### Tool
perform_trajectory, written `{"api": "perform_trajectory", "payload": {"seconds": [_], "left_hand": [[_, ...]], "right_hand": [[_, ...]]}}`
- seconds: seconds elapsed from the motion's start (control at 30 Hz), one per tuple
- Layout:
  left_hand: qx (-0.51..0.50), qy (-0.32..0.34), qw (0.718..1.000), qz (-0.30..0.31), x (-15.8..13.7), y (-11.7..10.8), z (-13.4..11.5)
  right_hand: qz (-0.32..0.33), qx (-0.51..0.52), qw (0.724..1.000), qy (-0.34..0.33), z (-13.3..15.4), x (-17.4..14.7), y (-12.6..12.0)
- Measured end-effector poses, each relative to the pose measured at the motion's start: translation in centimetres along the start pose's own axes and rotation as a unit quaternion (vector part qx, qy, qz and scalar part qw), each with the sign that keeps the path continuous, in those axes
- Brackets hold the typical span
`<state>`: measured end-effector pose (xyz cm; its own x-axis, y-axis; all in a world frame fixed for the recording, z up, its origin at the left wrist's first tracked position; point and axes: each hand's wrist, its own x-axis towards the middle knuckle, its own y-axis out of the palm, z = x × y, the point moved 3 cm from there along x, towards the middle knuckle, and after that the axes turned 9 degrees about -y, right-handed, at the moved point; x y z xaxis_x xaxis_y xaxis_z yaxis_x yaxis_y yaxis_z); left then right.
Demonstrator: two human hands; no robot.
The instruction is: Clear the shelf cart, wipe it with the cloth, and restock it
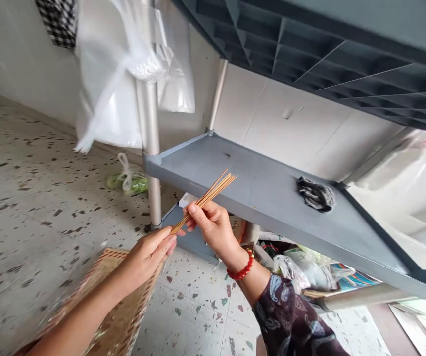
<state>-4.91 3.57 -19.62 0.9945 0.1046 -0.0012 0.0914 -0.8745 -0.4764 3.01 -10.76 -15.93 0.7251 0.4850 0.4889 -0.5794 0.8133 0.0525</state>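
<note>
A bundle of thin wooden skewers [218, 188] slants up to the right between both hands, in front of the grey shelf [272, 193]. My left hand [157, 247] is closed around the lower end of the bundle. Higher up, my right hand [213, 225] pinches the same sticks between thumb and fingers, and a red bead bracelet [241, 267] circles that wrist. The tips fan out slightly above the right hand. Parts of the lower ends are hidden inside the left hand.
On the shelf lies a crumpled black-and-white cloth [315, 194]. White plastic bags [109, 84] hang by a metal post [152, 118]. Greens in a tied bag [127, 180] rest on the speckled floor, near a tan mat [112, 301]. Bagged items [309, 269] sit below the shelf.
</note>
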Motion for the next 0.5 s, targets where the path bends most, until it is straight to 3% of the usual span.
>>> {"api": "perform_trajectory", "payload": {"seconds": [0.1, 0.17, 0.2, 0.23, 0.3, 0.4, 0.47, 0.5], "left_hand": [[0.003, 0.036, 0.999, -0.031, 0.2, 0.7, -0.7], [-0.019, 0.024, 0.999, -0.031, 0.3, 0.8, -0.6], [-0.036, 0.011, 0.999, -0.026, 0.4, 0.7, -0.5], [-0.055, 0.000, 0.998, -0.023, 0.4, 0.7, -0.3], [-0.087, -0.015, 0.996, -0.015, 0.4, 0.6, 0.0], [-0.106, -0.033, 0.994, 0.004, 0.4, 0.8, 0.2], [-0.112, -0.043, 0.993, 0.017, 0.5, 1.1, 0.4], [-0.117, -0.045, 0.992, 0.021, 0.7, 1.2, 0.5]], "right_hand": [[0.072, -0.077, 0.994, -0.001, 2.9, 1.0, -3.6], [0.057, -0.205, 0.977, -0.028, 5.2, 2.3, -8.7], [0.021, -0.282, 0.958, -0.046, 6.3, 3.0, -12.1], [-0.045, -0.376, 0.922, -0.076, 7.4, 3.5, -15.9], [-0.121, -0.435, 0.888, -0.088, 8.7, 3.8, -23.5], [-0.231, -0.549, 0.802, -0.054, 8.8, 2.0, -33.8], [-0.267, -0.569, 0.778, -0.006, 7.6, 0.0, -38.8], [-0.256, -0.567, 0.783, 0.013, 6.9, -0.9, -40.4]]}}
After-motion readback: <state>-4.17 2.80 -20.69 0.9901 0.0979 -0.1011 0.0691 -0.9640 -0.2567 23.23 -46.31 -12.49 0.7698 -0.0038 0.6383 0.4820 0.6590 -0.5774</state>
